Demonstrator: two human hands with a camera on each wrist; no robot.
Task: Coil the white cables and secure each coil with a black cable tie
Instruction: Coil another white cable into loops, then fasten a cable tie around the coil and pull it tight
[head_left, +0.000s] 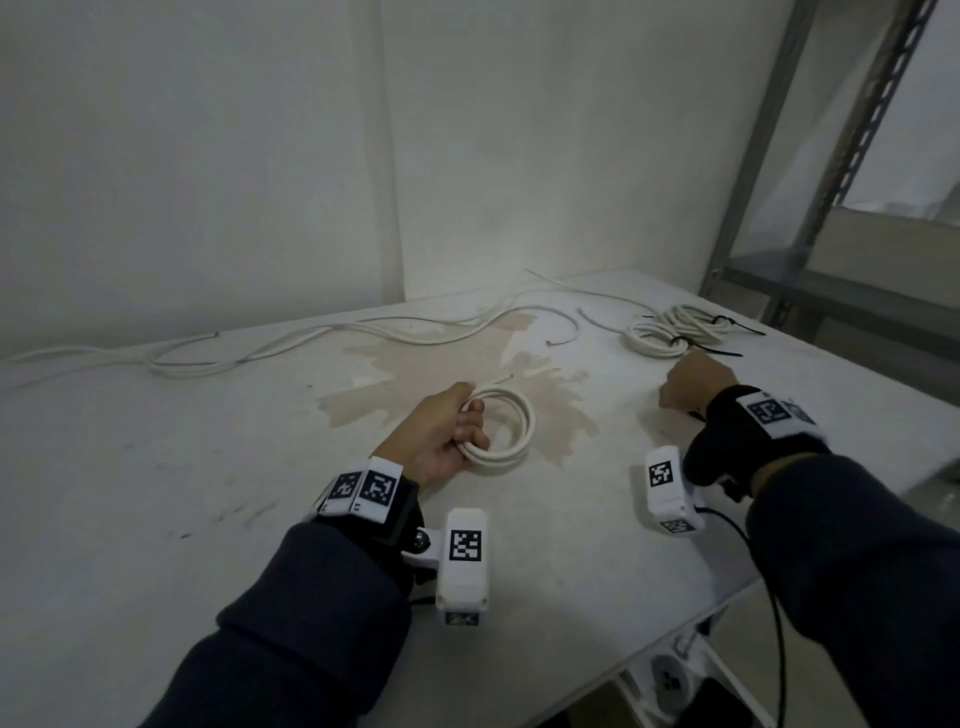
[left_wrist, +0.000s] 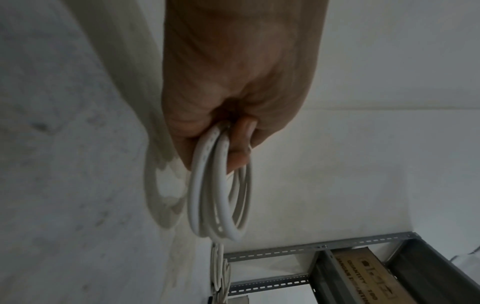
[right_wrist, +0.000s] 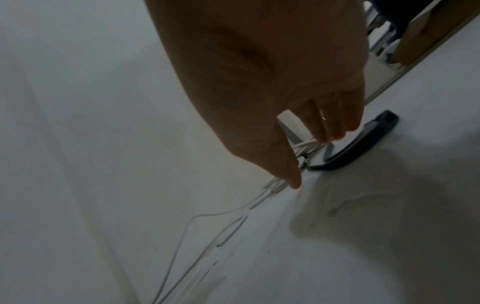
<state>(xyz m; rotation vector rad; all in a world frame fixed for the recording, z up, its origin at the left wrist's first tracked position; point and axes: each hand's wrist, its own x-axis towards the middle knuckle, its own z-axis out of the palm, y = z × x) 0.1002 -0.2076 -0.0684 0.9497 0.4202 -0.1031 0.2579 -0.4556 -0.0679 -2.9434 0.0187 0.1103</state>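
Observation:
My left hand (head_left: 465, 431) grips a small coil of white cable (head_left: 511, 431) that lies on the white table (head_left: 208, 467); in the left wrist view the fingers (left_wrist: 239, 144) curl round the coil's loops (left_wrist: 221, 197). My right hand (head_left: 688, 384) hovers over the table just short of two coiled cables (head_left: 665, 335) bound with black ties (head_left: 717, 353). In the right wrist view this hand (right_wrist: 324, 142) has loosely straight fingers (right_wrist: 337, 123) and holds nothing. A black curved strip (right_wrist: 363, 142) lies on the table just beyond them.
Long loose white cables (head_left: 332, 338) trail along the table's back edge by the wall. A grey metal shelf frame (head_left: 810, 208) stands at the right. The table's front right edge (head_left: 727, 597) runs close under my right forearm. A brownish stain (head_left: 545, 405) marks the middle.

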